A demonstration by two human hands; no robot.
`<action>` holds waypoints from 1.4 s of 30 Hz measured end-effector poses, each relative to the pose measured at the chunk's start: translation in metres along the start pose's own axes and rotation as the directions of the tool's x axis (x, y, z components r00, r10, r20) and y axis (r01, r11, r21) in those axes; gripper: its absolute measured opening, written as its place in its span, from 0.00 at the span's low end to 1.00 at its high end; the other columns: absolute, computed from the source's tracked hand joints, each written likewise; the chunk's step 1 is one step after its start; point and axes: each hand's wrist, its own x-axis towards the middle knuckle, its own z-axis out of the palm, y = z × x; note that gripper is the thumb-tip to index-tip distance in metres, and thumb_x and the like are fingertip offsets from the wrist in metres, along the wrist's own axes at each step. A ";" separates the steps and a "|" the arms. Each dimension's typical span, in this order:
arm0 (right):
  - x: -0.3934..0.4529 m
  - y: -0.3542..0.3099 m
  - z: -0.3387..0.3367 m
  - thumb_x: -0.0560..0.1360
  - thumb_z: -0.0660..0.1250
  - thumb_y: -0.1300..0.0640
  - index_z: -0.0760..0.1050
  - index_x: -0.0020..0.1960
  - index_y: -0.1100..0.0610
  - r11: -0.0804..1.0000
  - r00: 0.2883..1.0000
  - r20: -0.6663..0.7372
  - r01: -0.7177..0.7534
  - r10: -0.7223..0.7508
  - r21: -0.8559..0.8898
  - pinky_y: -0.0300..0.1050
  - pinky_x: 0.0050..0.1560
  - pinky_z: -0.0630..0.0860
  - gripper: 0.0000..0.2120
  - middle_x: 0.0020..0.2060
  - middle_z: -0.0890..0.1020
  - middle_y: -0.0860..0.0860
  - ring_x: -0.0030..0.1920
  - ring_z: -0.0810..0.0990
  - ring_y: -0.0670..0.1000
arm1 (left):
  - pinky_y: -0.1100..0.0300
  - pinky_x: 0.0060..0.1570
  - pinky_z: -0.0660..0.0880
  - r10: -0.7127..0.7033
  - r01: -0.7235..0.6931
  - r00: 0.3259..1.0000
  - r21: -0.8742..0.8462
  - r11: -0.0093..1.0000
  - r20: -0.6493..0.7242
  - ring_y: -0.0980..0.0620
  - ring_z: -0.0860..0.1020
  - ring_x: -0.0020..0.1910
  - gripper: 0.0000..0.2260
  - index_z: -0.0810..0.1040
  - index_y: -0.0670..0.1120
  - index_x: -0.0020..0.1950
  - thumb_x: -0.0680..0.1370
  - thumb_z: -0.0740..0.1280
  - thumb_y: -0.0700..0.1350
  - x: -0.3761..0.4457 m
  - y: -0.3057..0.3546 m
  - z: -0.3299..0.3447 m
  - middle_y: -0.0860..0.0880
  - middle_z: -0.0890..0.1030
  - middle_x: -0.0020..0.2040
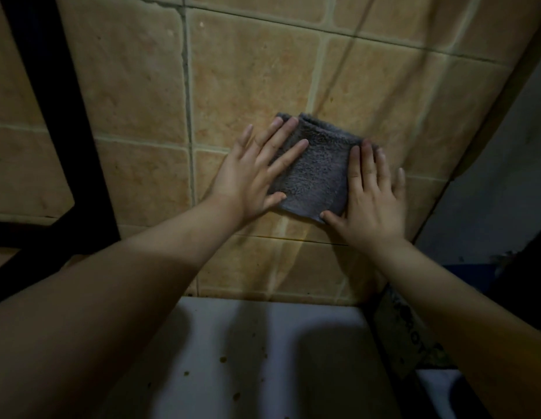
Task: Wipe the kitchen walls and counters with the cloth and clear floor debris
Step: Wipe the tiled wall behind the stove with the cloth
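Cloth (316, 172) flat on tiled wall (136, 95), left hand (251, 179), right hand (373, 201) pressing it

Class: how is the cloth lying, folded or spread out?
Folded. The cloth shows a doubled, rolled edge along its top, pressed on the wall.

My left hand (254, 173) and right hand (368, 195) cover the cloth's (314, 173) side edges. The black frame (51, 95) runs off the left edge.
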 end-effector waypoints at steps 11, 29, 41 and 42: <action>-0.004 -0.059 0.011 0.65 0.68 0.34 0.39 0.76 0.57 1.000 0.999 -0.023 0.024 -0.024 0.004 0.60 0.72 0.52 0.56 0.77 0.46 0.53 0.76 0.50 0.57 | 0.47 0.68 0.41 0.007 -0.008 1.000 -0.047 0.999 -0.011 0.47 0.51 0.74 0.43 0.38 0.48 0.76 0.69 0.51 0.67 -0.046 -0.038 0.014 0.48 0.51 0.77; -0.008 -0.130 0.030 0.58 0.76 0.40 0.49 0.76 0.57 0.988 0.980 -0.146 0.146 -0.138 0.043 0.59 0.69 0.59 0.58 0.76 0.56 0.51 0.74 0.54 0.55 | 0.47 0.69 0.41 -0.103 0.126 0.968 -0.089 0.988 0.230 0.45 0.44 0.74 0.46 0.26 0.48 0.72 0.72 0.55 0.67 -0.119 -0.063 0.030 0.45 0.37 0.75; -0.023 -0.159 0.056 0.58 0.74 0.38 0.49 0.76 0.56 0.977 0.962 -0.183 0.210 -0.202 0.029 0.56 0.69 0.52 0.56 0.75 0.53 0.47 0.73 0.55 0.54 | 0.47 0.69 0.32 -0.164 0.197 0.928 -0.068 0.978 0.334 0.44 0.28 0.72 0.42 0.29 0.48 0.74 0.75 0.52 0.66 -0.161 -0.054 0.041 0.41 0.25 0.72; -0.024 -0.160 0.057 0.58 0.74 0.38 0.49 0.76 0.56 0.977 0.961 -0.187 0.212 -0.204 0.028 0.56 0.68 0.51 0.56 0.74 0.51 0.46 0.73 0.54 0.54 | 0.47 0.69 0.30 -0.172 0.209 0.922 -0.072 0.975 0.346 0.43 0.28 0.72 0.42 0.28 0.48 0.73 0.75 0.53 0.65 -0.162 -0.052 0.041 0.41 0.25 0.71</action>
